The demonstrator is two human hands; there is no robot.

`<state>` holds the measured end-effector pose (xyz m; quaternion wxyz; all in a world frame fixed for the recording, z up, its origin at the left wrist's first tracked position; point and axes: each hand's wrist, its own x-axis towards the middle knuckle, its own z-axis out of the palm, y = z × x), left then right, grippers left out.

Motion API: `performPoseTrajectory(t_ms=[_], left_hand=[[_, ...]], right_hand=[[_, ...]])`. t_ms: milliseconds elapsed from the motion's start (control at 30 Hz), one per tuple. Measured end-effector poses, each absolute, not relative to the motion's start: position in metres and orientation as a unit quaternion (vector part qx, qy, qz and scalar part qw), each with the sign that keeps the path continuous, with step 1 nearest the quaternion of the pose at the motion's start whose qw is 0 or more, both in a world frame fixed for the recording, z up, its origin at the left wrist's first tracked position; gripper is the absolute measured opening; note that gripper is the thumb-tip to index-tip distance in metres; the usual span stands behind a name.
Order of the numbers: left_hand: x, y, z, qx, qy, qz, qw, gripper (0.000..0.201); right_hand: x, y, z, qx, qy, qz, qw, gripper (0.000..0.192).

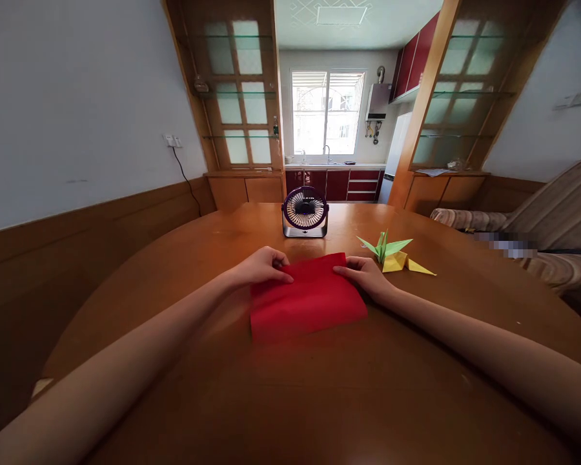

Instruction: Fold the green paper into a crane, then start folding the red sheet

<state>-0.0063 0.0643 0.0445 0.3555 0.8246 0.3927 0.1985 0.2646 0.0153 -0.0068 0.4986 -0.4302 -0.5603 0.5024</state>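
Observation:
Between my hands is a sheet of red paper point(307, 300), held just over the wooden table point(290, 400) with its near edge sagging toward me. My left hand point(266, 266) pinches its far left part, thumb on top and fingers curled. At the far right corner, my right hand point(365, 274) grips the paper between thumb and fingers. The fingers beneath the sheet are partly hidden. Just beyond my right hand stand a green paper crane point(383, 247) and a yellow folded paper figure point(396, 262), close together.
A small round fan point(305, 210) on a stand faces me near the table's far side. To the right is a striped sofa point(547, 206). Glass-shelved cabinets point(242, 152) flank an opening to a kitchen with a window point(326, 113).

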Motion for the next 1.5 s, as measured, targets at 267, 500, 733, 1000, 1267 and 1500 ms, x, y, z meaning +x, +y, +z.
performPoseTrajectory(t_ms=[267, 500, 733, 1000, 1267, 1500], left_hand=[[-0.011, 0.069, 0.045, 0.777, 0.442, 0.212, 0.394, 0.035], [-0.029, 0.08, 0.043, 0.705, 0.457, 0.234, 0.488, 0.037], [-0.033, 0.082, 0.042, 0.689, 0.473, 0.246, 0.491, 0.035], [-0.028, 0.076, 0.047, 0.714, 0.465, 0.236, 0.467, 0.032], [-0.031, 0.081, 0.046, 0.714, 0.464, 0.237, 0.468, 0.036], [-0.035, 0.084, 0.045, 0.704, 0.468, 0.225, 0.485, 0.034]], right_hand=[[0.266, 0.014, -0.005, -0.445, -0.513, 0.512, 0.526, 0.035], [0.271, 0.019, -0.01, -0.445, -0.531, 0.49, 0.529, 0.033], [0.272, 0.02, -0.01, -0.444, -0.554, 0.474, 0.521, 0.035], [0.271, 0.02, -0.008, -0.438, -0.495, 0.493, 0.566, 0.037], [0.275, 0.026, -0.015, -0.435, -0.479, 0.483, 0.59, 0.029], [0.277, 0.029, -0.018, -0.428, -0.469, 0.475, 0.609, 0.032]])
